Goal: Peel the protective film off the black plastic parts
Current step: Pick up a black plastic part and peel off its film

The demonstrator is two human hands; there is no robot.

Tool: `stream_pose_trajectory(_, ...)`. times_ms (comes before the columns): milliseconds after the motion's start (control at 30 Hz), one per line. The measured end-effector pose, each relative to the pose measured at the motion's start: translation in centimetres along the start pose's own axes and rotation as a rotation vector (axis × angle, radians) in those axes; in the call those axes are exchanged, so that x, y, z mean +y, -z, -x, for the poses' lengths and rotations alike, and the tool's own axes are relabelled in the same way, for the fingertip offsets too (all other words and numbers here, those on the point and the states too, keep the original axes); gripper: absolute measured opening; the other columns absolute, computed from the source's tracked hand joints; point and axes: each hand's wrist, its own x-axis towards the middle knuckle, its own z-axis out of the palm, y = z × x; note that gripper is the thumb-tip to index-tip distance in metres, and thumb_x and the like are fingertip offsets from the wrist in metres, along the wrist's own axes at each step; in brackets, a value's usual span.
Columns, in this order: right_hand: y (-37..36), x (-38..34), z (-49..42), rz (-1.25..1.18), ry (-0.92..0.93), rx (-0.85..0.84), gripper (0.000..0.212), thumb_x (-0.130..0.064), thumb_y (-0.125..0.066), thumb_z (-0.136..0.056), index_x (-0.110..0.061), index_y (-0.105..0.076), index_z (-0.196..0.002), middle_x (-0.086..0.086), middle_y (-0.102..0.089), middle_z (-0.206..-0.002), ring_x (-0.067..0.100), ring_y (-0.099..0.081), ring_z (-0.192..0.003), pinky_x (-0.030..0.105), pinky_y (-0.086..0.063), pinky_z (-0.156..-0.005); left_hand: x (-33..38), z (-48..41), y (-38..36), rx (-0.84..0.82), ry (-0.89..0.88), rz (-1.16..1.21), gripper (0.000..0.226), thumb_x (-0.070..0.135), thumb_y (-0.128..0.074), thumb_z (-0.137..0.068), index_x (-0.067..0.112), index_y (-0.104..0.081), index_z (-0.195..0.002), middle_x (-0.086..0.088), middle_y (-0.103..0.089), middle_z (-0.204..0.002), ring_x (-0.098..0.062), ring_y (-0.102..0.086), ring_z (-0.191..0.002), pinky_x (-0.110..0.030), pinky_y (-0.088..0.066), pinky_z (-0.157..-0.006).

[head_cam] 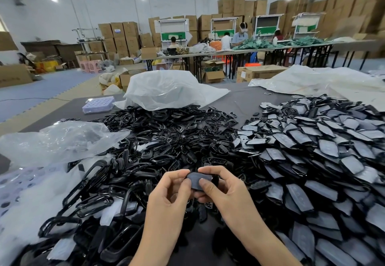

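frames (166,132): glossy black | filmed parts (325,149): matte grey | bag (166,92): translucent white | tray (98,104): lilac | table (245,101): dark grey

You are in a factory packing hall: stacked cardboard boxes (239,5) line the walls, workers (240,36) are at long tables (208,54), and heaps of black plastic parts (166,136) cover your surface (245,99).

Two bare forearms rise from the bottom edge and lean toward each other. The left hand (168,190) has its fingers curled, with thumb and forefinger pinching the left end of a small black plastic part covered with grey film (195,181). The right hand (221,191) pinches the right end, thumb flat on the front, forefinger bent over the top.
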Motion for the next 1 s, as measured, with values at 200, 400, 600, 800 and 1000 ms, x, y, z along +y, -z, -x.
stream_pose_trajectory(200, -0.32, 0.37, 0.12, 0.152, 0.067, 0.017, 0.017, -0.008, -0.07, -0.092, -0.025, -0.071, -0.098, -0.003, -0.075, -0.077, 0.005, -0.068, -0.066, 0.016, -0.051, -0.062, 0.4, 0.84, -0.56, -0.041, -0.08, -0.091, 0.028, 0.002, -0.056, -0.097, 0.024, -0.073, -0.102, 0.0, -0.075, -0.086, -0.01, -0.071, -0.076, -0.012, -0.051, -0.069)
stream_pose_trajectory(400, -0.25, 0.14, 0.34, 0.177, 0.099, -0.007, 0.016, -0.011, -0.065, -0.097, -0.027, -0.07, -0.098, -0.01, -0.073, -0.073, 0.0, -0.063, -0.062, 0.011, -0.047, -0.06, 0.58, 0.99, -0.52, -0.055, -0.109, -0.099, 0.029, 0.005, -0.057, -0.097, 0.028, -0.073, -0.105, -0.004, -0.073, -0.087, -0.015, -0.071, -0.077, -0.016, -0.053, -0.071)
stream_pose_trajectory(600, -0.21, 0.07, 0.48, 0.217, 0.061, -0.027, 0.023, -0.012, -0.061, -0.1, -0.033, -0.07, -0.101, -0.012, -0.073, -0.078, 0.002, -0.065, -0.067, 0.013, -0.049, -0.063, 0.34, 0.73, -0.45, -0.07, -0.029, -0.081, 0.029, 0.011, -0.064, -0.094, 0.039, -0.07, -0.097, -0.002, -0.074, -0.08, -0.016, -0.072, -0.077, -0.024, -0.056, -0.074)
stream_pose_trajectory(800, -0.26, -0.18, 0.36, 0.237, 0.063, 0.006, 0.034, -0.013, -0.064, -0.098, -0.047, -0.064, -0.1, -0.013, -0.074, -0.091, 0.006, -0.069, -0.075, 0.018, -0.052, -0.066, 0.13, 0.6, -0.26, -0.063, -0.024, -0.116, 0.036, 0.007, -0.057, -0.097, 0.041, -0.066, -0.093, 0.001, -0.074, -0.081, -0.018, -0.073, -0.075, -0.032, -0.059, -0.075)
stream_pose_trajectory(1000, -0.13, -0.51, 0.38, 0.19, 0.051, -0.004, 0.026, -0.01, -0.067, -0.096, -0.035, -0.068, -0.098, -0.008, -0.077, -0.083, 0.005, -0.07, -0.065, 0.013, -0.05, -0.059, 0.45, 0.58, -0.44, -0.078, 0.004, -0.026, 0.02, 0.004, -0.06, -0.095, 0.022, -0.068, -0.099, -0.004, -0.074, -0.079, -0.018, -0.074, -0.073, -0.019, -0.055, -0.068)
